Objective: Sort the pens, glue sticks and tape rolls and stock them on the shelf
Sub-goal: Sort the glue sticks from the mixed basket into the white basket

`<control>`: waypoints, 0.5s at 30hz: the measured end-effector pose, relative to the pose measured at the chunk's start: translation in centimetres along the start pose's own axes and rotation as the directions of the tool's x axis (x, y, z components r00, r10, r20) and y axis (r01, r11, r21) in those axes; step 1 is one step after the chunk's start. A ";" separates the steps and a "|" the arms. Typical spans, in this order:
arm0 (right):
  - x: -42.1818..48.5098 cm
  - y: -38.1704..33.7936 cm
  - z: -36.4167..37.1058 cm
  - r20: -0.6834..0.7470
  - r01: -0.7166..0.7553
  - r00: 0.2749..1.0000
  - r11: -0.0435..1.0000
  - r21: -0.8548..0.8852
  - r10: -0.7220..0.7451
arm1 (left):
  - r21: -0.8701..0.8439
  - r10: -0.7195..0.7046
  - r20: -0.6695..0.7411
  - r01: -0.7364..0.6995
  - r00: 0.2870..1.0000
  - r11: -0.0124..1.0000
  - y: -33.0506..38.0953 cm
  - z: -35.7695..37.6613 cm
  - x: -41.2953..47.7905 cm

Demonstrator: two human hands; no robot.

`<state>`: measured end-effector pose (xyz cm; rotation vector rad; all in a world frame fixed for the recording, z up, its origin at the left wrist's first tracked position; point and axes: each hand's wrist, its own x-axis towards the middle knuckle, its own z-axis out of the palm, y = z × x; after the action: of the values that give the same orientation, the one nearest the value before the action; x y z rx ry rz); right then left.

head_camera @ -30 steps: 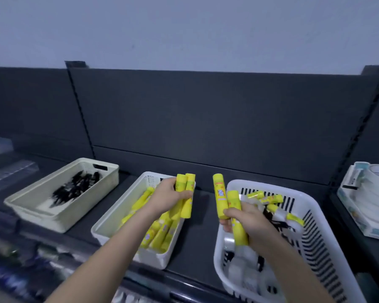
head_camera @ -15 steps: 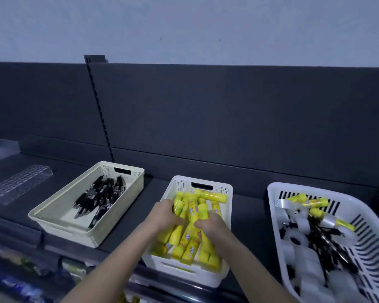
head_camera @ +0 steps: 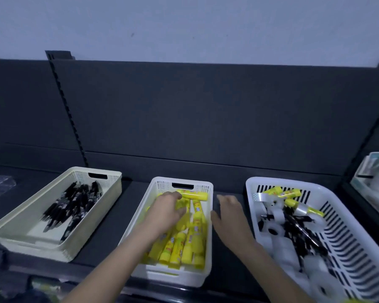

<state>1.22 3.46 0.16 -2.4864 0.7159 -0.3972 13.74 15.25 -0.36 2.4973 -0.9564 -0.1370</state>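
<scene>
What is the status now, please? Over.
Left hand open, resting on glue sticks in middle bin. Right hand open, empty, between bin and basket. Basket holds unsorted pens, tape rolls. Nothing in the way.

Dark shelf (head_camera: 120,215), cream bin (head_camera: 22,226) left, white bin (head_camera: 173,276) middle, slotted white basket (head_camera: 346,243) right.

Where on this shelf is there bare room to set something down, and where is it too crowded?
Free: the shelf strip between the pen bin and the glue bin, and the pen bin's near floor. The gap between glue bin and basket has the right hand over it. Crowded: the glue bin, with the left hand on the sticks, and the basket.
</scene>
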 end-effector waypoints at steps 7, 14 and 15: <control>-1.5 6.9 -6.0 -0.043 -0.044 0.998 0.987 -0.153 0.038 | -0.034 0.138 -0.012 -0.138 0.990 0.990 7.0 2.7 0.5; -4.0 16.0 -12.0 0.003 -0.145 0.989 0.971 -0.189 0.148 | -0.060 0.242 0.031 -0.240 0.970 0.969 14.7 7.1 -0.2; -4.4 17.0 -12.8 0.036 -0.147 0.987 0.971 -0.187 0.157 | -0.068 0.254 0.041 -0.250 0.966 0.966 15.7 7.7 -0.4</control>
<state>-14.49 -11.49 0.70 -2.5796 0.9541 -0.2191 1.95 2.31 -0.10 2.3011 -1.2608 -0.1452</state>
